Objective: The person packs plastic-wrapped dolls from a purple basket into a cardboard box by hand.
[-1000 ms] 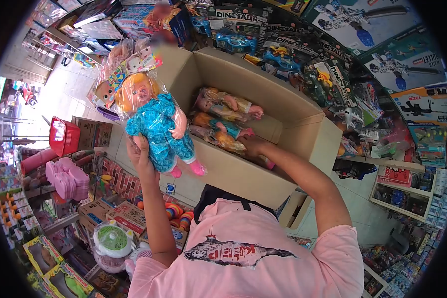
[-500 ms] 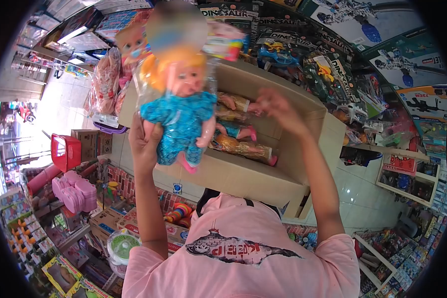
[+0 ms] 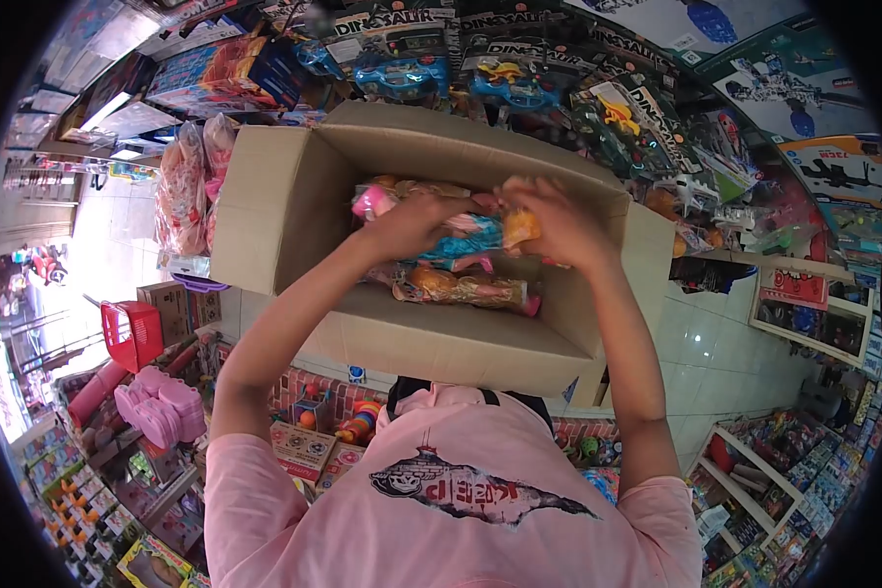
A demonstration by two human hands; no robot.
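A plastic-wrapped doll (image 3: 468, 241) in blue clothes lies sideways inside an open cardboard box (image 3: 431, 345), its yellow-orange hair toward the right. My left hand (image 3: 414, 223) is closed over the doll from the left side, with its fingertips partly hidden. At the hair end, my right hand (image 3: 549, 220) grips the doll, its fingers slightly blurred. Another wrapped doll, in gold-patterned clothes (image 3: 465, 287), rests closer to me in the box. More wrapped dolls lie beneath and behind my hands, mostly covered.
Packaged dinosaur toys (image 3: 510, 73) crowd the far side of the box. Wrapped dolls (image 3: 181, 191) stand to its left. A red basket (image 3: 130, 333) and pink plastic cases (image 3: 160, 407) are at the left, near shelves of toys. Tiled floor (image 3: 701, 338) shows at the right.
The blue-clothed doll, held upright above the box's left side before, has gone down into the box and lies sideways. My right hand has come onto it as well.
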